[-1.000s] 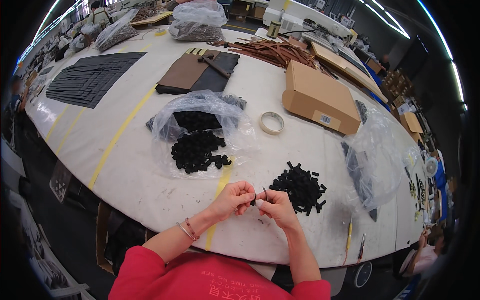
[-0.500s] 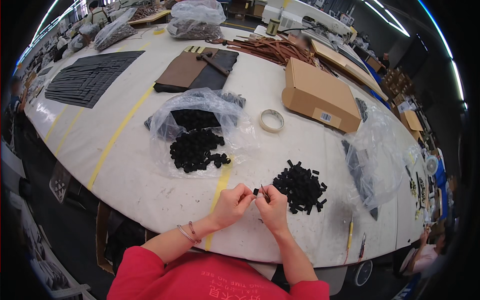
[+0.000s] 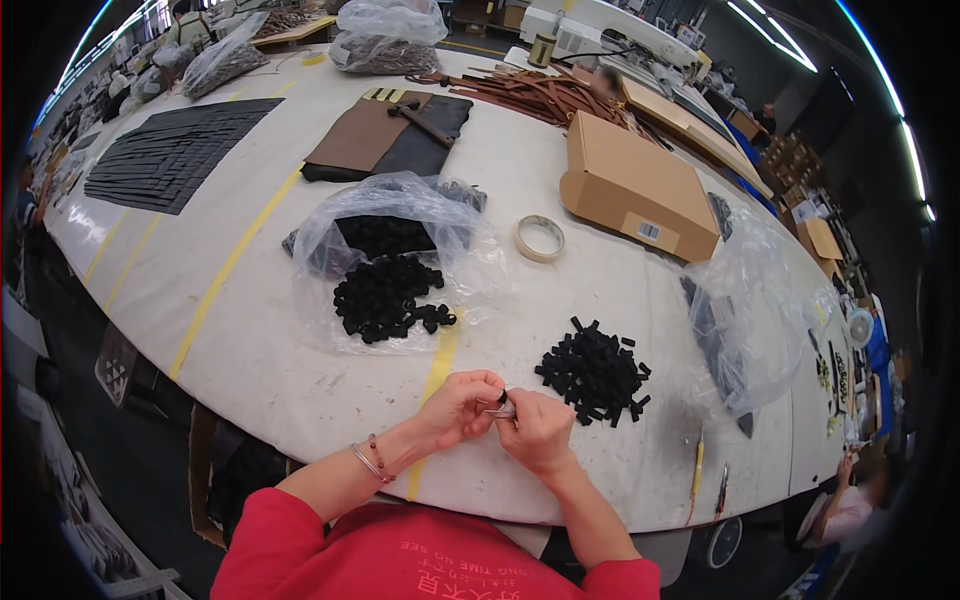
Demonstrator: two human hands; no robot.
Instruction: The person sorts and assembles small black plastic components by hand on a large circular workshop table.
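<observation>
My left hand [image 3: 458, 406] and my right hand [image 3: 537, 430] meet fingertip to fingertip above the near edge of the white table [image 3: 250, 340]. Between them they pinch a small black piece with a silvery bit [image 3: 503, 404]. Just right of my hands lies a heap of small black rectangular pieces [image 3: 595, 372]. A second heap of rounder black pieces [image 3: 385, 297] spills from an open clear plastic bag [image 3: 395, 225] further back.
A roll of tape [image 3: 540, 238] and a flat cardboard box [image 3: 636, 187] sit beyond. A clear bag with dark parts [image 3: 742, 310] lies right. Brown and black leather sheets [image 3: 395, 135], brown straps [image 3: 540, 95] and a dark tiled mat [image 3: 178, 152] lie at the back.
Both hands have drawn a little nearer to me and left, away from the black heap, still working the small piece between the fingertips.
</observation>
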